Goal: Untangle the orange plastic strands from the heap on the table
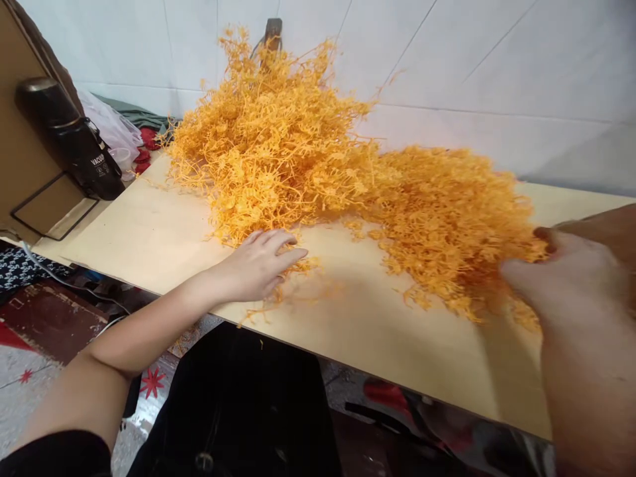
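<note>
A large heap of orange, thin, branching sprigs (278,152), which look like plastic flower pieces, lies tangled on the pale board tabletop (358,331). A second part of the heap (442,212) stretches to the right. My left hand (258,265) rests palm down at the front edge of the left heap, fingers slightly bent and apart, with loose orange bits beside and under it. At the right end, my right hand (571,285), blurred, has its thumb and fingers around the edge of the sprigs. Its fingertips are partly hidden.
A black vacuum flask (69,139) leans by a cardboard box (30,126) at the left. Behind it are a white plastic bag (112,129) and red items. A white wall (447,66) rises behind the table. A thin black wire frame (54,205) stands near the box.
</note>
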The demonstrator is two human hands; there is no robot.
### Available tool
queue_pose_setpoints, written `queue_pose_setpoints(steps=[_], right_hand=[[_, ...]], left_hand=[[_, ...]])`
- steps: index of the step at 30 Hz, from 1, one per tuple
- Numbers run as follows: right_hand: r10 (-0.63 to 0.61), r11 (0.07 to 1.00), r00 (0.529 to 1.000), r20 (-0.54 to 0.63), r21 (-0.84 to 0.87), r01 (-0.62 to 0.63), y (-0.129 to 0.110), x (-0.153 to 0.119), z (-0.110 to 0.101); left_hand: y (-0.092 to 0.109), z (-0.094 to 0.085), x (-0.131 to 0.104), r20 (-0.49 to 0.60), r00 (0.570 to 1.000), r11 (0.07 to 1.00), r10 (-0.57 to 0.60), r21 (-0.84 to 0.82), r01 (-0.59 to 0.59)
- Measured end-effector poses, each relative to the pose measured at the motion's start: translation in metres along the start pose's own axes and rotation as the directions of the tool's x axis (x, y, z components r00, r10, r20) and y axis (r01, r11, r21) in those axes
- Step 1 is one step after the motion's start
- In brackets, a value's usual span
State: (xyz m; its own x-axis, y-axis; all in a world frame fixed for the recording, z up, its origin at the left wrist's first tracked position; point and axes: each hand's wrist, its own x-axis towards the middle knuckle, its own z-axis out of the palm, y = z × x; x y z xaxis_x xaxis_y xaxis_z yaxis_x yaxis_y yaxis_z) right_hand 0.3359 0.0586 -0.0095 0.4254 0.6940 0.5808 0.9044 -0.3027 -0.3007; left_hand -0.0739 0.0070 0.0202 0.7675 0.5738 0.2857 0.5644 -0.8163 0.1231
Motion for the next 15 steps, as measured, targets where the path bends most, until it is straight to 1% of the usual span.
queue_pose_setpoints(steps=[2, 3, 4, 5, 6, 7, 8, 9, 10, 11, 12, 13, 14, 15], right_hand=[[0.077, 0.997, 0.996, 0.049, -0.024, -0.076, -0.018, -0.003, 0.003], [0.096, 0.995, 0.993, 0.071, -0.019, -0.095, -0.029, -0.006, 0.004], [0.085, 0.996, 0.993, 0.083, -0.005, -0.084, -0.041, -0.009, 0.003], [0.055, 0.998, 0.995, 0.084, 0.014, -0.056, -0.053, -0.014, 0.002], [0.007, 0.999, 0.997, 0.074, 0.044, -0.010, -0.066, -0.020, -0.001], [-0.067, 0.994, 0.996, 0.055, 0.088, 0.062, -0.079, -0.028, -0.005], [-0.156, 0.978, 0.987, 0.025, 0.145, 0.151, -0.092, -0.037, -0.010], [-0.252, 0.945, 0.968, -0.011, 0.213, 0.248, -0.106, -0.046, -0.017], [-0.351, 0.894, 0.935, -0.056, 0.276, 0.352, -0.120, -0.056, -0.024], [-0.439, 0.830, 0.893, -0.098, 0.337, 0.445, -0.134, -0.066, -0.031], [-0.503, 0.772, 0.856, -0.121, 0.383, 0.508, -0.149, -0.075, -0.037], [-0.552, 0.718, 0.825, -0.119, 0.437, 0.542, -0.163, -0.084, -0.043], [-0.586, 0.670, 0.805, -0.095, 0.503, 0.547, -0.176, -0.091, -0.047], [-0.603, 0.640, 0.796, -0.062, 0.558, 0.528, -0.189, -0.096, -0.050]], left_hand=[[0.000, -0.008, -0.012, -0.071, 0.997, 0.999, 0.008, -0.033, -0.011], [-0.001, -0.012, -0.017, -0.120, 0.993, 0.999, -0.006, -0.047, 0.001], [-0.004, -0.015, -0.020, -0.184, 0.982, 0.998, -0.041, -0.054, 0.031], [-0.007, -0.017, -0.022, -0.259, 0.961, 0.995, -0.095, -0.053, 0.084], [-0.013, -0.020, -0.023, -0.339, 0.927, 0.987, -0.162, -0.047, 0.155], [-0.019, -0.021, -0.022, -0.409, 0.883, 0.972, -0.229, -0.043, 0.232], [-0.025, -0.022, -0.020, -0.452, 0.845, 0.953, -0.287, -0.043, 0.301], [-0.031, -0.023, -0.017, -0.458, 0.823, 0.934, -0.335, -0.050, 0.353], [-0.036, -0.023, -0.014, -0.432, 0.821, 0.920, -0.374, -0.061, 0.387], [-0.039, -0.022, -0.010, -0.389, 0.828, 0.910, -0.403, -0.076, 0.407], [-0.041, -0.021, -0.007, -0.346, 0.836, 0.903, -0.425, -0.096, 0.419], [-0.040, -0.020, -0.003, -0.320, 0.838, 0.896, -0.442, -0.123, 0.426], [-0.039, -0.018, -0.001, -0.319, 0.831, 0.890, -0.455, -0.161, 0.426], [-0.036, -0.017, 0.001, -0.335, 0.818, 0.883, -0.468, -0.218, 0.416]])
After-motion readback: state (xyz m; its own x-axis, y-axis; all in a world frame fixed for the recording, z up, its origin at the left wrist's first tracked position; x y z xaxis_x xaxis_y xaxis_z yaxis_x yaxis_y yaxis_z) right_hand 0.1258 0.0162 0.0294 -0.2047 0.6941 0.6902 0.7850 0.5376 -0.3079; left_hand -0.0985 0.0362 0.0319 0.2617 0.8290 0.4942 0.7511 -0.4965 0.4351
